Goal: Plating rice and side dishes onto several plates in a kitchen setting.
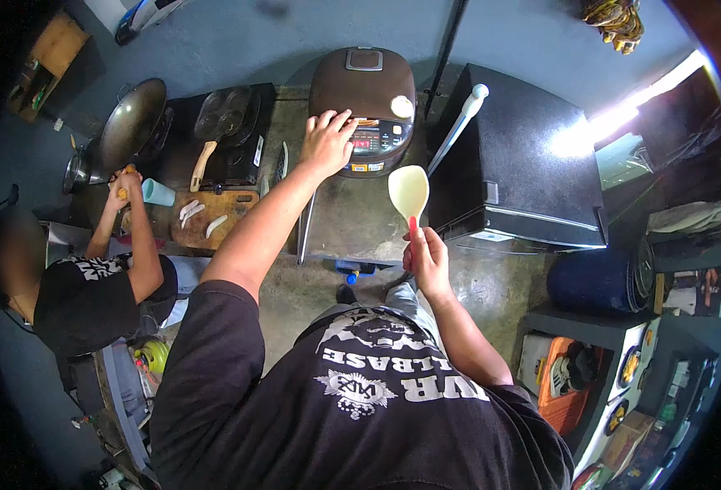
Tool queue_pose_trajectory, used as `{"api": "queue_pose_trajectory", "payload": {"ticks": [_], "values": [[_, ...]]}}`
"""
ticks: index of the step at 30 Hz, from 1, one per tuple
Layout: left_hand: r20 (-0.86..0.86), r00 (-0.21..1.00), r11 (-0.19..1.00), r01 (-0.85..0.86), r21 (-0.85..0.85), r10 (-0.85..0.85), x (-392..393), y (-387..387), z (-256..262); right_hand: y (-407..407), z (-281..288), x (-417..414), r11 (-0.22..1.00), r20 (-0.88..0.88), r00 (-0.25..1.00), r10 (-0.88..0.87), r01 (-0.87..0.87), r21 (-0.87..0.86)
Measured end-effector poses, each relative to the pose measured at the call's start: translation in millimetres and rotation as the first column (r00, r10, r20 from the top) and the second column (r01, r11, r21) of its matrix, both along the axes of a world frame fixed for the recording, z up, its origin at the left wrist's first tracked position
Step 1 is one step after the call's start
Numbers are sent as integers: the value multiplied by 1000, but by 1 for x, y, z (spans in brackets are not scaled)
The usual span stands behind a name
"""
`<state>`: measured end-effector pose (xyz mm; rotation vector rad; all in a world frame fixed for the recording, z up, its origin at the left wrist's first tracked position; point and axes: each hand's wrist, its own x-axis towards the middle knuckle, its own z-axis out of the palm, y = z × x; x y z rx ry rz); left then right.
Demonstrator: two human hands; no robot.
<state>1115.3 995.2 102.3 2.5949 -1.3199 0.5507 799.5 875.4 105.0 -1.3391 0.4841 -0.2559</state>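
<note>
A dark brown rice cooker (360,86) stands on the counter, its lid down and its front display lit red. My left hand (328,142) rests on the cooker's front left edge, fingers spread over the lid's rim beside the control panel. Between the fingers and thumb of my right hand (428,260) is the red handle of a rice paddle (408,193). The paddle's cream-coloured head points up and away from me, over the counter's right part.
Right of the cooker stands a black cabinet-like appliance (520,165) with a pale pole (458,128) leaning there. Leftward lie a wooden cutting board (213,236) with white pieces, a moulded pan (223,113) and a wok (134,119). A co-worker (103,288) holds something orange-yellow at the left.
</note>
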Motion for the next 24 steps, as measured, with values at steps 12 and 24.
{"api": "queue_pose_trajectory", "payload": {"ticks": [12,24], "values": [[-31,995,989,-88,122,93,-21,-8,-4,-14,0,7,997,-48,996,75,-75,7],[-49,996,996,-78,51,81,-13,-16,2,-21,-13,9,999,-33,999,43,-44,-14]]}}
